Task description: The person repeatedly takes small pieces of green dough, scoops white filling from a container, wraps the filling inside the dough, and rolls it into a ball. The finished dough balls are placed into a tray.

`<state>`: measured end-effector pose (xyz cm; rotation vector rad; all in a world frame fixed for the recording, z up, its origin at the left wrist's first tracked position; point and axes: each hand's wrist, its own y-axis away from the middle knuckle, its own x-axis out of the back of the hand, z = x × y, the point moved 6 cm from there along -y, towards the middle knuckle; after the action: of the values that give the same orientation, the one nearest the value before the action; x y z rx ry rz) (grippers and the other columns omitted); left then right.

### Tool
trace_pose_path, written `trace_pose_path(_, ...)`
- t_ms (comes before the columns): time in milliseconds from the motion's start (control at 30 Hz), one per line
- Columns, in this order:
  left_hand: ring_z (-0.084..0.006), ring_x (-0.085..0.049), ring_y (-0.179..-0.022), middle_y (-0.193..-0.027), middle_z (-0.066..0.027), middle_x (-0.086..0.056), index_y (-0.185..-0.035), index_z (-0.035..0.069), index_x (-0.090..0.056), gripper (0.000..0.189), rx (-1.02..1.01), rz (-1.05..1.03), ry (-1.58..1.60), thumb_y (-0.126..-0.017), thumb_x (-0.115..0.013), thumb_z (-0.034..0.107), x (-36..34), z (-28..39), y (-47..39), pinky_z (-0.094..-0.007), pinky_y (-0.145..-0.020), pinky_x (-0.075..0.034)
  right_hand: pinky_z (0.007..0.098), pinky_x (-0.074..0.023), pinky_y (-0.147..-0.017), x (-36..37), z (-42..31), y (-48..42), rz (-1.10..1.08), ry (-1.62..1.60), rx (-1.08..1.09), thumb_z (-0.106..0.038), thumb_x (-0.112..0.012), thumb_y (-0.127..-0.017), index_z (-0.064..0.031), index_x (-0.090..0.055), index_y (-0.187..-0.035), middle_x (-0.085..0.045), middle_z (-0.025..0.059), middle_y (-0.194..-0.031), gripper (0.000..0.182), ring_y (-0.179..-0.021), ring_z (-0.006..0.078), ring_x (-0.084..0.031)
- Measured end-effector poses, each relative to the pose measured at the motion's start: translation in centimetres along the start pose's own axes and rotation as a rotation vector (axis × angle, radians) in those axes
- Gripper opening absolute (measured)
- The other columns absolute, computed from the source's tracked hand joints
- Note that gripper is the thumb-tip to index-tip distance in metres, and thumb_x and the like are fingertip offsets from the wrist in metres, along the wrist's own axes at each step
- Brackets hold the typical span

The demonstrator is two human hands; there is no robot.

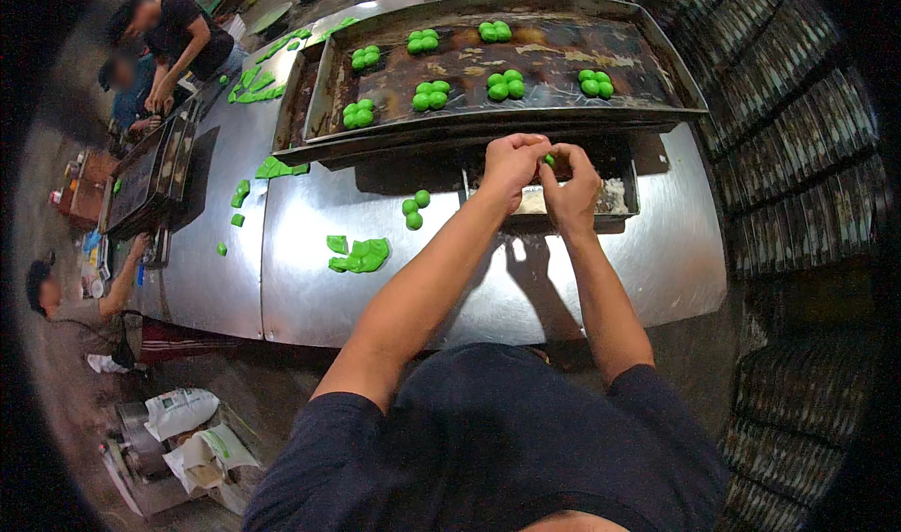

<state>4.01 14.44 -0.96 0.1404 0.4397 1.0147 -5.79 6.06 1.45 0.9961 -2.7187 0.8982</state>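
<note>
My left hand [516,168] and my right hand [573,188] meet at the fingertips around a small piece of green dough [549,159], mostly hidden by the fingers. Both are above a shallow metal pan [623,198] with whitish powder in it. Just beyond sits a large dark metal baking tray [563,60] bearing several clusters of green balls, such as this one [505,85]. On the steel table left of my forearms lie 3 loose green dough balls [414,219]. Nearer me is a group of cut green dough pieces [362,256].
More dough pieces [276,168] lie along the steel table [211,279]. Stacked trays [144,187] stand at its left end, with co-workers [186,36] around them. Racks of stacked trays [788,131] rise on the right. White sacks [211,454] sit at lower left.
</note>
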Motion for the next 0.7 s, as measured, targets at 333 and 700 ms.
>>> trace_pose_path(333,-0.0099,-0.060,-0.069,-0.092,-0.0049,-0.071,-0.111,-0.001,-0.071,0.023,-0.041,-0.024,0.078,-0.095,-0.066,0.015,1.0,1.8,3.5,-0.0255,-0.059,-0.047,0.0369,-0.0511,-0.070,0.2,-4.8,0.0,0.032,0.069,0.213,-0.004,-0.075,-0.074,-0.0036,-0.065,-0.091,-0.063,0.0126,-0.093,0.020,-0.079,0.0282,-0.062)
trace_pose_path(700,-0.0061,-0.050,-0.070,-0.074,0.0017,-0.063,-0.090,0.001,-0.074,0.040,-0.273,0.009,-0.190,-0.100,-0.060,0.037,4.7,3.8,7.6,-0.0271,-0.065,-0.044,0.0390,-0.0507,-0.082,-1.9,-9.9,1.9,-0.051,0.219,0.402,-0.004,-0.077,-0.074,-0.0049,-0.066,-0.092,-0.064,0.0121,-0.099,0.021,-0.096,0.0282,-0.062)
